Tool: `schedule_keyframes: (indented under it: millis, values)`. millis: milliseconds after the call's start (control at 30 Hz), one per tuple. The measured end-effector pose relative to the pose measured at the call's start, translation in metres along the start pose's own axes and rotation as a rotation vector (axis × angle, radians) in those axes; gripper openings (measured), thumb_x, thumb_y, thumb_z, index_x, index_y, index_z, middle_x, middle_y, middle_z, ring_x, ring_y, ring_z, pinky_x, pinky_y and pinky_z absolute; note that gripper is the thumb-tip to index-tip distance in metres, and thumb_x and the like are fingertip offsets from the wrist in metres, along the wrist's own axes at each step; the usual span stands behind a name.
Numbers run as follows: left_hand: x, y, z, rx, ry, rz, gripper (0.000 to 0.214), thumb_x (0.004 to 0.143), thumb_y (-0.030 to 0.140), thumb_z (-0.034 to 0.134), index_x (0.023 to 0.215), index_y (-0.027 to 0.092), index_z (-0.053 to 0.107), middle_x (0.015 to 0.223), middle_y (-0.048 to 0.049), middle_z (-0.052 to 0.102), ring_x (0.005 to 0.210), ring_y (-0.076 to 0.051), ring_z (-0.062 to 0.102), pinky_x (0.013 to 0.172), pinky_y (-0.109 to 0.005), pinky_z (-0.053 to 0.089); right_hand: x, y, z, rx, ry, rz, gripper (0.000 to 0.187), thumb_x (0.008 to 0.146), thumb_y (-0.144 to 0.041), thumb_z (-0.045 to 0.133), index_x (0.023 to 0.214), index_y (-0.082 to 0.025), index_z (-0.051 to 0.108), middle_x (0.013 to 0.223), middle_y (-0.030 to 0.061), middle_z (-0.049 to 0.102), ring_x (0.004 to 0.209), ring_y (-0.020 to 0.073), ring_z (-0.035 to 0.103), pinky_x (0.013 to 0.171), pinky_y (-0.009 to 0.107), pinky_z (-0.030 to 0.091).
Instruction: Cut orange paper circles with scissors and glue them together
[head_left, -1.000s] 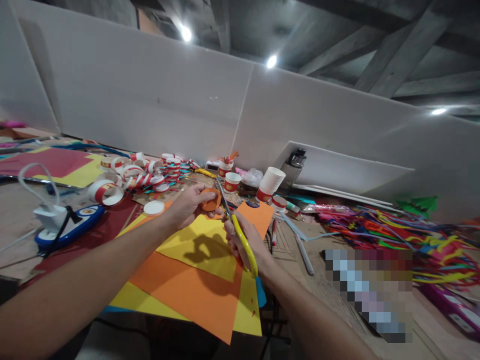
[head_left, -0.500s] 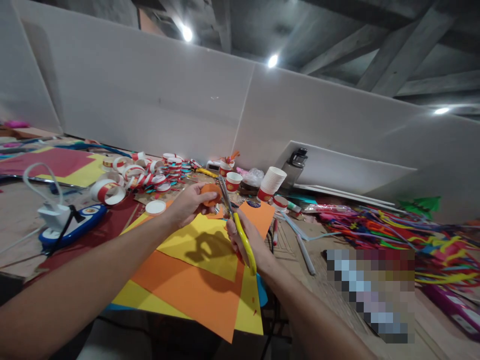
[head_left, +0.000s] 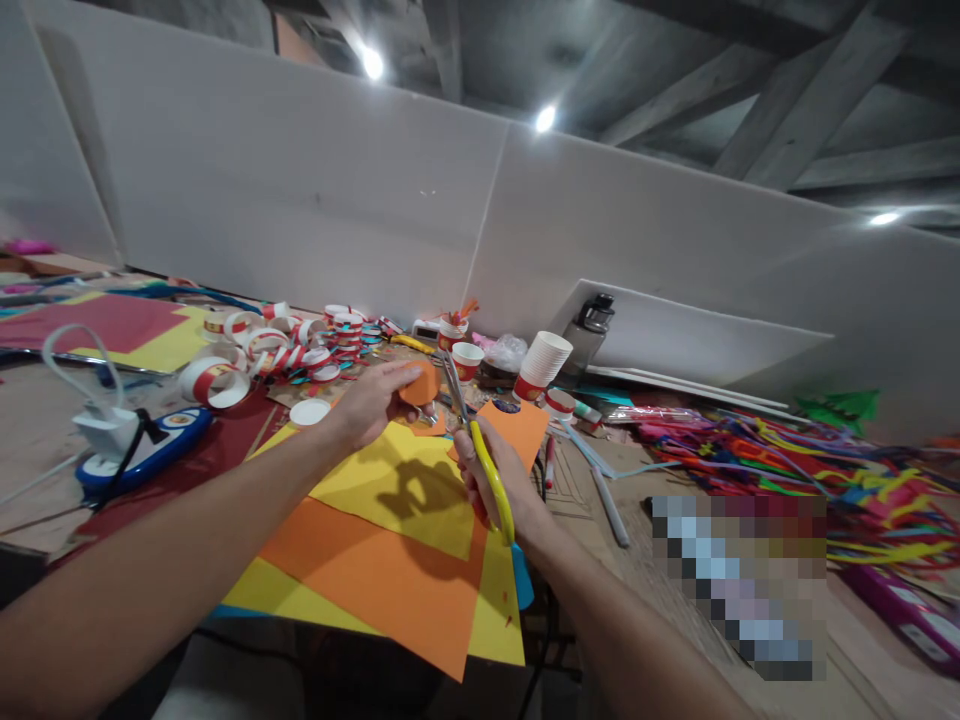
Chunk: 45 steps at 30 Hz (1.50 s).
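Observation:
My left hand pinches a small rounded piece of orange paper above the sheets. In my right hand is a pair of scissors with yellow handles, blades pointing up and away, just right of the orange piece and apart from it. Below both hands lie a yellow sheet and an orange sheet, overlapping near the table's front edge. Beyond my right hand rests another orange sheet with a rounded cut-out at its top edge.
Cut paper-cup rings and a blue power strip lie to the left. At the back stand a cup stack and a grey bottle. Colourful pipe cleaners spread over the right side. A white board wall closes the back.
My left hand has turned the orange piece slightly, and its fingers now lie along its upper left edge. The scissors have shifted a little to the right, away from the piece.

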<state>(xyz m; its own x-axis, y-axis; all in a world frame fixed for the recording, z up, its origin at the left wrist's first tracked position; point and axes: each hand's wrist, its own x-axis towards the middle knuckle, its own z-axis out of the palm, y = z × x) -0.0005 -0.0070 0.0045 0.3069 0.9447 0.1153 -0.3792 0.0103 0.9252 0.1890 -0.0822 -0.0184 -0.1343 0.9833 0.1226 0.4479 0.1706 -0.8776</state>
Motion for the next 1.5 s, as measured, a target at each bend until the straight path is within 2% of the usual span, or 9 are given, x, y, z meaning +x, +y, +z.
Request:
schedule_keyframes:
  millis: [133, 233, 333, 433, 500, 633, 800, 1000, 1500]
  values:
    - [0.011, 0.005, -0.016, 0.000, 0.195, 0.028, 0.024, 0.088, 0.028, 0.056, 0.096, 0.008, 0.068, 0.082, -0.0108, 0.072, 0.059, -0.016, 0.068, 0.042, -0.021, 0.045, 0.002, -0.004, -0.003, -0.120, 0.025, -0.012, 0.033, 0.088, -0.054, 0.058, 0.094, -0.021, 0.058, 0.071, -0.0015, 0.054, 0.063, 0.0135, 0.050, 0.056, 0.023, 0.037]
    - [0.021, 0.009, -0.030, -0.046, 0.284, 0.054, 0.024, 0.088, 0.026, 0.056, 0.099, 0.009, 0.068, 0.084, -0.0117, 0.073, 0.063, -0.017, 0.068, 0.044, -0.022, 0.046, 0.000, -0.012, -0.002, -0.237, 0.005, 0.005, 0.037, 0.086, -0.051, 0.061, 0.106, -0.020, 0.064, 0.083, 0.0029, 0.061, 0.075, 0.0177, 0.055, 0.066, 0.028, 0.041]
    - [0.027, 0.012, -0.040, -0.081, 0.354, 0.093, 0.020, 0.087, 0.025, 0.059, 0.099, 0.012, 0.068, 0.084, -0.0097, 0.073, 0.068, -0.016, 0.068, 0.047, -0.021, 0.046, -0.003, -0.019, 0.000, -0.363, -0.011, 0.048, 0.042, 0.084, -0.049, 0.065, 0.112, -0.019, 0.065, 0.094, 0.0075, 0.063, 0.085, 0.0221, 0.057, 0.076, 0.034, 0.042]
    - [0.030, 0.013, -0.043, -0.121, 0.419, 0.125, 0.009, 0.084, 0.019, 0.063, 0.089, 0.014, 0.067, 0.080, -0.0053, 0.070, 0.065, -0.013, 0.064, 0.049, -0.020, 0.046, -0.005, -0.020, 0.002, -0.329, -0.010, 0.014, 0.039, 0.085, -0.050, 0.062, 0.108, -0.019, 0.062, 0.094, 0.0071, 0.061, 0.085, 0.0220, 0.056, 0.076, 0.034, 0.042]
    - [0.029, 0.012, -0.041, -0.132, 0.398, 0.117, 0.001, 0.081, 0.014, 0.065, 0.081, 0.014, 0.066, 0.077, -0.0033, 0.067, 0.062, -0.011, 0.061, 0.051, -0.020, 0.048, -0.005, -0.018, 0.001, -0.225, 0.015, -0.040, 0.037, 0.087, -0.051, 0.058, 0.107, -0.019, 0.058, 0.092, 0.0050, 0.059, 0.083, 0.0202, 0.054, 0.074, 0.032, 0.043]
    - [0.023, 0.009, -0.031, -0.124, 0.315, 0.041, 0.007, 0.075, 0.012, 0.070, 0.077, 0.014, 0.064, 0.076, -0.0017, 0.065, 0.061, -0.010, 0.059, 0.052, -0.021, 0.050, -0.003, -0.015, -0.001, -0.039, 0.031, -0.121, 0.033, 0.090, -0.050, 0.055, 0.104, -0.021, 0.052, 0.088, 0.0004, 0.052, 0.080, 0.0160, 0.050, 0.072, 0.028, 0.042]
    - [0.011, 0.006, -0.016, -0.066, 0.160, 0.007, 0.017, 0.071, 0.022, 0.075, 0.076, 0.015, 0.061, 0.071, -0.0004, 0.062, 0.057, -0.011, 0.057, 0.042, -0.020, 0.045, -0.002, -0.015, 0.000, 0.013, 0.006, -0.134, 0.034, 0.089, -0.054, 0.056, 0.096, -0.021, 0.049, 0.087, -0.0003, 0.051, 0.078, 0.0138, 0.048, 0.071, 0.026, 0.043]
    - [-0.002, 0.008, 0.001, -0.001, 0.033, -0.006, 0.030, 0.063, 0.028, 0.079, 0.066, 0.017, 0.052, 0.063, 0.0011, 0.058, 0.050, -0.010, 0.054, 0.037, -0.018, 0.038, -0.001, -0.008, -0.001, 0.050, -0.102, -0.079, 0.039, 0.091, -0.060, 0.053, 0.103, -0.022, 0.051, 0.071, -0.0042, 0.045, 0.059, 0.0108, 0.040, 0.053, 0.022, 0.035]
    - [-0.003, 0.005, 0.000, 0.034, -0.054, -0.023, 0.027, 0.065, 0.026, 0.078, 0.066, 0.017, 0.053, 0.061, 0.0010, 0.058, 0.046, -0.008, 0.050, 0.036, -0.018, 0.035, -0.001, -0.010, -0.001, 0.029, -0.110, -0.100, 0.041, 0.088, -0.063, 0.053, 0.093, -0.022, 0.049, 0.069, -0.0038, 0.043, 0.058, 0.0102, 0.040, 0.050, 0.020, 0.034]
